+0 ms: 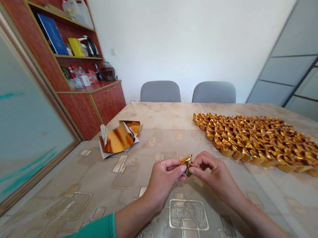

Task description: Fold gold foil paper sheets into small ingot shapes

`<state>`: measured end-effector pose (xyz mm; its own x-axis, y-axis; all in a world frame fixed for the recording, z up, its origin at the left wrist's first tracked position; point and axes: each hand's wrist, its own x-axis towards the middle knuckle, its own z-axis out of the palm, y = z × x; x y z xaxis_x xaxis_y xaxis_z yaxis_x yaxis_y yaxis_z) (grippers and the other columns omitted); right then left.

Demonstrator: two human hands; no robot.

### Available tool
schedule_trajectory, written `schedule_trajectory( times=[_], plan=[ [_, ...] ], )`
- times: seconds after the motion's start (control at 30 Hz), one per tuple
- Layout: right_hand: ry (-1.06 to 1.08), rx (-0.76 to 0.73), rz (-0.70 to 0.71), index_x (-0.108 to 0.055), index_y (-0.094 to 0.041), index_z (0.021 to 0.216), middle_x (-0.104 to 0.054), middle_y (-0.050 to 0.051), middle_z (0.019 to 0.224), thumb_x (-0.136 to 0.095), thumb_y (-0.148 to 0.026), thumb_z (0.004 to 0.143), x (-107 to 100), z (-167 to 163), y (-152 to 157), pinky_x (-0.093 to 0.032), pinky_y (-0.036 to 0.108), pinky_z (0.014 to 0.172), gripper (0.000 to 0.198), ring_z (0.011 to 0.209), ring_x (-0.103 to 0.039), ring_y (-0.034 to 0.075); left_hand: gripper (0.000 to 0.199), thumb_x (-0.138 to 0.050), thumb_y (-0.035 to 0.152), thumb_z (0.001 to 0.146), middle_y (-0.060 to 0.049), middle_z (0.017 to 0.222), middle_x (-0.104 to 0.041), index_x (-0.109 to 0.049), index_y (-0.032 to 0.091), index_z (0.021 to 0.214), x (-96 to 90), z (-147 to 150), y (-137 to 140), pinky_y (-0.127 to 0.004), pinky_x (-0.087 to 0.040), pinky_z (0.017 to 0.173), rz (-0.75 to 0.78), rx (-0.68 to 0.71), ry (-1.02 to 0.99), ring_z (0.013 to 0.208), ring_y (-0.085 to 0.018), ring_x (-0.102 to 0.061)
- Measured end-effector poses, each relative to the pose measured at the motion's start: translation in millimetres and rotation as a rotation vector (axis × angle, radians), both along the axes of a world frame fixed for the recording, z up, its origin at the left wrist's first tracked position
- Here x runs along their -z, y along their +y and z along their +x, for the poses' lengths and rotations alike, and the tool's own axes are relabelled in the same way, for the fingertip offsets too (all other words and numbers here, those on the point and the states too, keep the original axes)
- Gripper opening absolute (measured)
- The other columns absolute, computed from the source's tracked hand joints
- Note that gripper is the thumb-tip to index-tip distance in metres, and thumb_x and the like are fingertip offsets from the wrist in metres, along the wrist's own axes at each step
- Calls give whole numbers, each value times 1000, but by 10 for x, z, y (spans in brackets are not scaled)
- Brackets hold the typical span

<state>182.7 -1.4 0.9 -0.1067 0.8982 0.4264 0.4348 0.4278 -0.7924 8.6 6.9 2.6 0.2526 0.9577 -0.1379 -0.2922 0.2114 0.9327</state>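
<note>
Between my two hands is a small folded piece of gold foil paper (186,162), held a little above the table. My left hand (168,173) pinches its left side between thumb and fingers. On the other side, my right hand (209,167) grips it with thumb and index finger. Several rows of folded gold foil pieces (254,138) stand packed together on the right of the table. A loose stack of gold foil sheets (119,138) with pale undersides lies curled at the back left.
A patterned cover lies over the table (103,187). Two grey chairs (159,92) stand at its far edge. A red-brown cabinet (87,104) with bottles, a kettle and a blue folder is at the back left. Grey panels (297,44) lean into view on the right.
</note>
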Motion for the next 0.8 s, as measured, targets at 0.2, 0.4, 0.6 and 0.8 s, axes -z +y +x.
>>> schedule_trajectory(
  times=[0.2, 0.4, 0.6, 0.8],
  plan=[
    [-4, -49, 2, -68, -25, 70, -63, 1, 80, -72, -25, 82, 32, 20, 19, -46, 32, 73, 12, 80, -60, 20, 30, -89, 30, 61, -5, 72, -70, -74, 9, 76, 22, 12, -6, -19, -51, 60, -91, 30, -19, 61, -9, -62],
    [8, -81, -3, -71, -25, 75, -61, 1, 74, -65, -29, 87, -9, 43, 12, -44, 29, 62, 14, 69, -57, 17, 33, -91, 30, 58, -4, 74, -71, -71, 11, 76, 20, 3, -7, -21, -54, 63, -128, -23, -94, 63, -10, -64],
    [-77, -59, 12, -68, -24, 75, -61, 0, 72, -61, -28, 90, -47, 23, -14, -43, 28, 63, 18, 68, -56, 17, 35, -91, 29, 57, -4, 76, -72, -71, 10, 79, 26, -1, 0, -21, -54, 64, -174, -7, -105, 63, -10, -65],
    [-108, -64, 23, -66, -21, 71, -61, 1, 72, -62, -26, 90, -66, -48, -41, -42, 28, 65, 20, 71, -57, 17, 33, -92, 25, 56, -3, 71, -69, -68, 10, 74, 37, 15, -5, -20, -55, 62, -194, -31, -107, 62, -9, -64]
  ],
)
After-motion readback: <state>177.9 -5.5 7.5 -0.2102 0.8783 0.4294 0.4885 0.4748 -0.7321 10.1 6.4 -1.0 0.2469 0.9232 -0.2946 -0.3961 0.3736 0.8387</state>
